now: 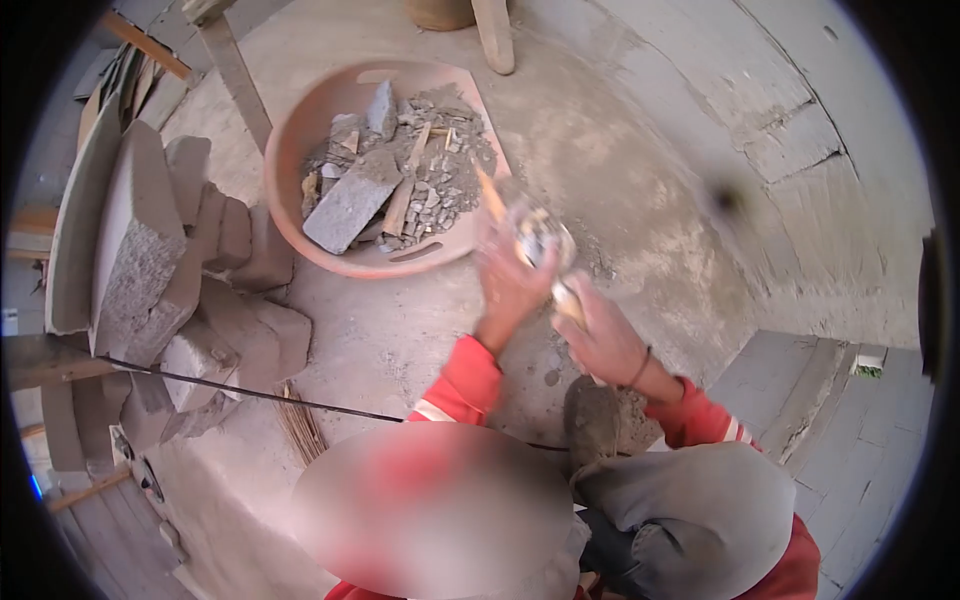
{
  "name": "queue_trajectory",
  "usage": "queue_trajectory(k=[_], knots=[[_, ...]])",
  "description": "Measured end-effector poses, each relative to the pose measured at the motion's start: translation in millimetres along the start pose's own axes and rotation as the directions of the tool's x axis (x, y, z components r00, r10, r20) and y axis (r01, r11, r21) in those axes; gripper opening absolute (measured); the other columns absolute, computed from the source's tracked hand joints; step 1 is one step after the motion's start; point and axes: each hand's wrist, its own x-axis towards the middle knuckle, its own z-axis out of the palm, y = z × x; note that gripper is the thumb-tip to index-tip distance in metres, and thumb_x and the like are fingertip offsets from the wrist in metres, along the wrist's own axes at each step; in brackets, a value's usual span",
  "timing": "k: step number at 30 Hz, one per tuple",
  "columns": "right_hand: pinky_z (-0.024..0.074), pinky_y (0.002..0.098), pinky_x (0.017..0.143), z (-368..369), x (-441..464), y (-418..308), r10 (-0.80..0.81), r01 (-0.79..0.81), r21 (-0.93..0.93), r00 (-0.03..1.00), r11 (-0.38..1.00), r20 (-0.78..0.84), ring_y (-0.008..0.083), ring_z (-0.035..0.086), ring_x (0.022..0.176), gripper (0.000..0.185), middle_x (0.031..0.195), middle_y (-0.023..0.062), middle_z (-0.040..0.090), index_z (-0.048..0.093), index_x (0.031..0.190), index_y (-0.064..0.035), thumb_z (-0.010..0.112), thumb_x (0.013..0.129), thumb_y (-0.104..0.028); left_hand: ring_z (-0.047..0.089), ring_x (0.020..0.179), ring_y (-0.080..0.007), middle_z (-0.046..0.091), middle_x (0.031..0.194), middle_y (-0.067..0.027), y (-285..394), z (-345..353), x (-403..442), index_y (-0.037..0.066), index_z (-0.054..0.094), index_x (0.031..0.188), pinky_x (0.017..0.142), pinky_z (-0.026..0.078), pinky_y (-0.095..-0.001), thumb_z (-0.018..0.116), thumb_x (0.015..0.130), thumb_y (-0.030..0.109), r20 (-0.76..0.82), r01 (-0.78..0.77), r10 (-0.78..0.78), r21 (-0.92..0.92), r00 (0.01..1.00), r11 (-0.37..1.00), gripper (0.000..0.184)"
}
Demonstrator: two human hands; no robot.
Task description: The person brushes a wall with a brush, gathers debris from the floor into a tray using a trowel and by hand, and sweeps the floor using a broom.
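Observation:
My right hand (605,335) is closed around the pale handle of a trowel (567,299). Blurred rubble (543,232) covers most of the metal blade. Against that load, on its near left side, lies my left hand (512,285); motion smears its fingers, so their grip is unclear. An orange-brown sliver of wood (489,195) sticks out beyond the left fingers. Both hands are just right of a round terracotta-coloured tub (285,215), which holds grey rubble, a flat block piece (352,205) and wood scraps (398,207).
Broken concrete blocks (150,245) are stacked at the left. A dark cable (260,392) crosses the floor before my knees. Thin sticks (300,425) lie near it. A rough block wall (830,210) rises on the right. A wooden leg (492,38) stands behind the tub.

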Motion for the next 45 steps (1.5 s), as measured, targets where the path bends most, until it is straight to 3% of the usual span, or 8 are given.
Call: queue_trajectory(k=[3, 8, 12, 16, 21, 29, 35, 45], knots=[[0.0521, 0.0521, 0.085, 28.2, 91.3, -6.4, -0.496, 0.465, -0.22, 0.861, 0.858, -0.111, 0.0483, 0.064, 0.097, 0.049, 0.108, 0.0281, 0.064, 0.041, 0.134, 0.0069, 0.057, 0.097, -0.022, 0.048, 0.128, -0.0519, 0.046, 0.138, -0.0345, -20.0, -60.8, 71.6, 0.008, 0.058, 0.131, 0.108, 0.041, -0.0539, 0.077, 0.079, 0.024, -0.214, -0.179, 0.207, 0.145, 0.955, 0.973, 0.058], [0.0475, 0.0501, 0.1, 3.8, 170.7, -77.2, 0.113, -0.068, -0.343, 0.987, 0.937, 0.114, 0.0454, 0.058, 0.117, 0.048, 0.123, 0.0321, 0.059, 0.046, 0.136, 0.0002, 0.054, 0.097, -0.026, 0.04, 0.135, -0.0476, 0.049, 0.135, -0.0331, -52.3, -145.1, 125.8, 0.007, 0.051, 0.143, 0.113, 0.033, -0.0515, 0.075, 0.084, 0.048, -0.34, 0.124, 0.066, 0.507, 0.938, 0.853, 0.076], [0.0485, 0.0491, 0.1, -23.6, 159.1, 38.7, -0.118, 0.034, -0.414, 0.977, 0.909, -0.18, 0.0404, 0.06, 0.119, 0.053, 0.134, 0.0279, 0.058, 0.045, 0.144, -0.0042, 0.052, 0.098, -0.031, 0.047, 0.134, -0.0367, 0.051, 0.143, -0.0233, -3.7, -176.5, 68.4, 0.002, 0.051, 0.142, 0.112, 0.037, -0.0438, 0.072, 0.09, 0.029, -0.31, 0.072, 0.081, 0.451, 0.947, 0.889, 0.062], [0.045, 0.0471, 0.106, -113.7, 149.7, 189.0, 0.001, -0.147, -0.6, 0.972, 0.786, -0.237, 0.0404, 0.057, 0.124, 0.054, 0.141, 0.0209, 0.056, 0.051, 0.143, -0.0066, 0.055, 0.095, -0.032, 0.041, 0.139, -0.0408, 0.047, 0.147, -0.0262, -20.0, -148.3, -45.8, 0.0, 0.047, 0.144, 0.116, 0.032, -0.045, 0.075, 0.085, 0.029, 0.225, 0.338, -0.421, 0.328, 0.879, 0.882, 0.072], [0.0481, 0.0475, 0.101, -162.9, 115.3, 248.9, 0.072, -0.089, -0.646, 0.996, 0.758, -0.053, 0.0398, 0.061, 0.116, 0.051, 0.128, 0.0216, 0.064, 0.055, 0.137, -0.0066, 0.055, 0.095, -0.036, 0.015, 0.153, -0.0441, 0.019, 0.162, -0.0305, -14.6, -73.9, -131.8, -0.01, 0.017, 0.156, 0.121, 0.012, -0.0606, 0.069, 0.077, 0.069, 0.493, -0.083, -0.362, 0.673, 0.791, 0.735, 0.123], [0.0536, 0.0536, 0.078, -105.4, 14.3, 147.8, 0.201, 0.012, -0.709, 0.955, 0.705, 0.217, 0.0437, 0.067, 0.091, 0.041, 0.1, 0.0233, 0.069, 0.058, 0.131, -0.0126, 0.055, 0.096, -0.033, 0.013, 0.153, -0.0421, 0.018, 0.162, -0.0309, -43.4, 8.5, -79.6, -0.013, 0.014, 0.155, 0.123, 0.009, -0.0594, 0.069, 0.075, 0.071, 0.419, -0.116, -0.116, 0.488, 0.901, 0.865, 0.128], [0.0525, 0.0556, 0.083, -168.6, -3.7, 250.8, 0.084, -0.302, -0.575, 0.924, 0.76, -0.374, 0.0451, 0.067, 0.092, 0.045, 0.102, 0.0245, 0.07, 0.054, 0.135, -0.0112, 0.052, 0.097, -0.035, 0.017, 0.152, -0.0422, 0.02, 0.161, -0.0301, -41.0, 46.1, -65.3, -0.012, 0.016, 0.154, 0.124, 0.013, -0.0543, 0.073, 0.077, 0.059, 0.533, -0.197, 0.007, 0.302, 0.846, 0.933, 0.119], [0.0509, 0.0568, 0.079, -60.9, -69.5, 126.3, 0.39, -0.361, -0.558, 0.918, 0.747, -0.072, 0.0486, 0.065, 0.087, 0.044, 0.094, 0.0274, 0.068, 0.052, 0.134, -0.0092, 0.05, 0.101, -0.039, 0.02, 0.151, -0.0424, 0.023, 0.16, -0.0289, -21.2, 27.6, -78.9, -0.008, 0.016, 0.156, 0.124, 0.017, -0.0527, 0.08, 0.076, 0.045, 0.592, -0.133, 0.061, 0.079, 0.804, 0.988, 0.115]])
